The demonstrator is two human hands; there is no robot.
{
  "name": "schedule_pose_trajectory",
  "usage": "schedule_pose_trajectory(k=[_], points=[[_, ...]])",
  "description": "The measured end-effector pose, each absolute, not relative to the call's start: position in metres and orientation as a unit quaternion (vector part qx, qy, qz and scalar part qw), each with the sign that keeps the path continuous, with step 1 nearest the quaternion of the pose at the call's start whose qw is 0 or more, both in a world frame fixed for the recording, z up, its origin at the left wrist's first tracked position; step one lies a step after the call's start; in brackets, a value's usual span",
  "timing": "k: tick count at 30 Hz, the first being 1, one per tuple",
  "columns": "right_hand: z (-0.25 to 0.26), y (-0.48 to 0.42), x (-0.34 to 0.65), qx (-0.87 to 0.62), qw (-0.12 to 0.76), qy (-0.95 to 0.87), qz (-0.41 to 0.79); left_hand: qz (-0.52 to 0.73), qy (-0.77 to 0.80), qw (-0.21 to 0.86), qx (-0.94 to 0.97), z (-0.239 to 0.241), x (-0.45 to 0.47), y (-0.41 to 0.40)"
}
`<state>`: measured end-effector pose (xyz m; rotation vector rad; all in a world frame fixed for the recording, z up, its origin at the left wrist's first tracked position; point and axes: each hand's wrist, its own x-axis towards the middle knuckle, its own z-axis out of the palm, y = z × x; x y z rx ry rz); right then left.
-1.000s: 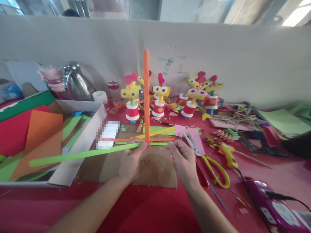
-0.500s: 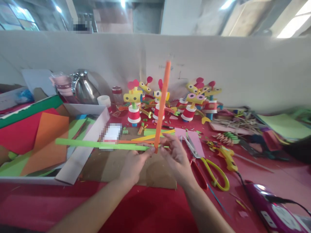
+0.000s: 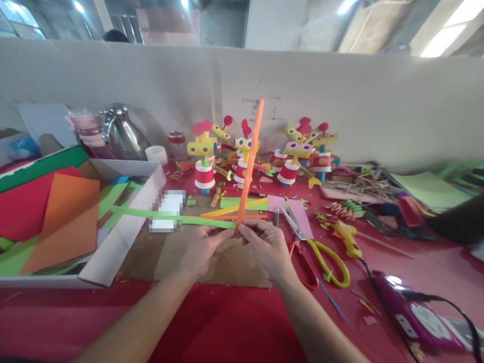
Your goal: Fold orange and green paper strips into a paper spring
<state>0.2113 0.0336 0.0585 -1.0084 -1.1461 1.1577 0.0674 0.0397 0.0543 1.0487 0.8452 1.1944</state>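
Note:
A green paper strip stretches leftward from my fingers, and an orange paper strip stands up from the same spot, so the two meet at a right angle. My left hand pinches the green strip just left of the joint. From the other side, my right hand closes thumb and fingers on the joint, at the foot of the orange strip. The fingertips partly cover how the strips overlap. Beneath both hands lies a brown cardboard sheet.
Scissors and a yellow glue gun lie to the right, near a purple power strip. At left stands a white box of coloured paper. Several paper-cup figures line the back, beside a steel jug.
My right hand, with fingers loosely raised beside the joint before, has come in and closed on it. The short green end right of the orange strip no longer shows. The view has shifted slightly.

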Motion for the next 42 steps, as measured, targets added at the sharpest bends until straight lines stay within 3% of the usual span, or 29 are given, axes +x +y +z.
schedule_pose_trajectory(k=[8, 19, 26, 35, 42], points=[[0.060, 0.034, 0.210, -0.422, 0.590, -0.430, 0.538, 0.521, 0.332, 0.666, 0.417, 0.048, 0.070, 0.039], [0.054, 0.032, 0.207, -0.407, 0.570, -0.464, 0.543, 0.537, 0.371, 0.627, 0.425, 0.044, 0.070, 0.041], [0.056, 0.034, 0.208, -0.428, 0.584, -0.428, 0.540, 0.538, 0.428, 0.475, 0.549, 0.045, 0.067, 0.039], [0.059, 0.035, 0.210, -0.389, 0.585, -0.421, 0.574, 0.491, 0.345, 0.743, 0.296, 0.042, 0.068, 0.045], [0.053, 0.035, 0.208, -0.402, 0.579, -0.421, 0.571, 0.491, 0.328, 0.769, 0.245, 0.038, 0.068, 0.046]])
